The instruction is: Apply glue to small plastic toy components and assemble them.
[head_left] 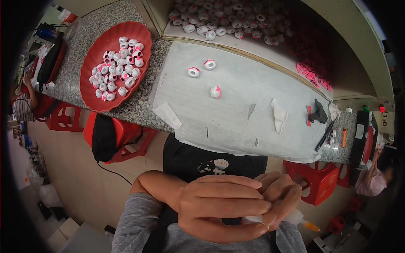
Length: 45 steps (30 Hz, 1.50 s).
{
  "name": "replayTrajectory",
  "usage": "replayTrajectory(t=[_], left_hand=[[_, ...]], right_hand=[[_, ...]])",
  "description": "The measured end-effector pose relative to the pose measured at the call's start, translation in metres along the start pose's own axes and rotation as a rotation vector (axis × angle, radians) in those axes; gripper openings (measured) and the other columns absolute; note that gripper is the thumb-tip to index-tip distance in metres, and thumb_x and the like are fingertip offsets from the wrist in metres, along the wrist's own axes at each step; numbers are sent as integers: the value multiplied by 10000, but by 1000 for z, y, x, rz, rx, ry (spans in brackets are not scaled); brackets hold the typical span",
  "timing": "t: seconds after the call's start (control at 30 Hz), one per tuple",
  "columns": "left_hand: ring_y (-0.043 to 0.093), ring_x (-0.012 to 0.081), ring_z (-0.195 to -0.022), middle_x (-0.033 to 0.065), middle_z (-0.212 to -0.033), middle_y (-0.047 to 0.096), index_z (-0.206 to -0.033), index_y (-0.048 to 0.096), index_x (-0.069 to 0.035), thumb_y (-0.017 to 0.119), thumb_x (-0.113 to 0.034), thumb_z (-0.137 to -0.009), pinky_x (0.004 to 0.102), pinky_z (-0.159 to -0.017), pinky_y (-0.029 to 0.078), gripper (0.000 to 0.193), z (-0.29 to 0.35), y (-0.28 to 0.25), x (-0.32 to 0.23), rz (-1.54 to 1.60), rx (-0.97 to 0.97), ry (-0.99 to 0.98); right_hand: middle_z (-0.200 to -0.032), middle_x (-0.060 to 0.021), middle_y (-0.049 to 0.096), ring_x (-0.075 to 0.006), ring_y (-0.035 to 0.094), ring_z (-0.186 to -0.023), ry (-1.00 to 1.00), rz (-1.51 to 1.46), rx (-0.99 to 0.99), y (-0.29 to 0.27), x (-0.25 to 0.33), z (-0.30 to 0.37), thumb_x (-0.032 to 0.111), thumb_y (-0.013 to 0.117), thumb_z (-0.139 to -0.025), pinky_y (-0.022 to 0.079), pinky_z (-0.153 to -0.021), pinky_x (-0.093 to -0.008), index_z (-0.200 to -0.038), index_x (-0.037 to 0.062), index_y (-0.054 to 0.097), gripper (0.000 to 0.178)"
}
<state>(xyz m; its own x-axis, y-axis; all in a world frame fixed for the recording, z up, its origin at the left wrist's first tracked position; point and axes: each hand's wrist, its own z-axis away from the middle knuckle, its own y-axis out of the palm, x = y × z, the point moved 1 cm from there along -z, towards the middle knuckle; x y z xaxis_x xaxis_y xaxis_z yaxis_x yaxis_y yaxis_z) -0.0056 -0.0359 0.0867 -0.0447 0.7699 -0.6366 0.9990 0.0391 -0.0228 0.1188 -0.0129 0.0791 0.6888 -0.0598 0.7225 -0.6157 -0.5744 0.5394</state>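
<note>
Close to my body, above my lap, my two hands meet. My left hand lies across the front of the right, its long fingers bent together over a small white piece that shows above the thumb. Most of that piece is hidden. My right hand is curled, and a translucent bottle with an orange tip sticks out beneath it, tip pointing down to the right. On the pale sheet beyond my hands, three small white-and-pink pieces lie apart.
At left, a red scalloped dish holds several similar pieces. A shelf bin behind holds many white pieces and pink bits. Scraps, a dark cloth and an orange stick lie right. Red stools stand below; other people sit at both sides.
</note>
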Motion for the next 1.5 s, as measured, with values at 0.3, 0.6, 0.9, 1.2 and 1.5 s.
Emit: replayTrajectory(t=[0.3,0.6,0.9,1.2,1.5], left_hand=[[499,240,-906,165,-924,526,-884,536,14,566,-16,-690,340,-815,369,199,23,-5,63,451,6,-622],[500,222,-900,141,-919,534,-891,525,31,531,-10,-723,345,-820,364,173,39,-4,83,288,19,-570],[501,217,-847,79,-892,557,-880,555,-31,583,-29,-651,295,-742,392,230,17,-62,117,-718,214,-382],[490,236,-791,81,-823,546,-850,559,-54,591,-69,-644,307,-680,399,209,-57,-28,167,-729,309,-53],[558,227,-636,106,-647,554,-799,591,-84,506,-61,-611,306,-523,457,208,-90,39,263,-1189,540,27]], right_hand=[[-680,-84,532,-102,467,-531,297,129,-355,-34,-25,-5,12,574,-668,364,-456,-201,-866,-29,502,215],[-631,-28,503,-61,442,-520,378,257,-304,-57,-45,-2,-8,592,-665,351,-472,-171,-917,-18,523,261],[-724,-102,529,-93,430,-500,335,391,-445,-82,-44,7,50,544,-705,359,-473,-189,-1040,-31,437,361],[-707,-78,501,-82,411,-500,333,420,-571,-104,-24,25,30,556,-699,336,-458,-184,-970,-20,455,293],[-719,-84,498,-87,420,-507,338,400,-567,-99,-17,42,27,541,-703,350,-463,-187,-952,-25,442,273]])
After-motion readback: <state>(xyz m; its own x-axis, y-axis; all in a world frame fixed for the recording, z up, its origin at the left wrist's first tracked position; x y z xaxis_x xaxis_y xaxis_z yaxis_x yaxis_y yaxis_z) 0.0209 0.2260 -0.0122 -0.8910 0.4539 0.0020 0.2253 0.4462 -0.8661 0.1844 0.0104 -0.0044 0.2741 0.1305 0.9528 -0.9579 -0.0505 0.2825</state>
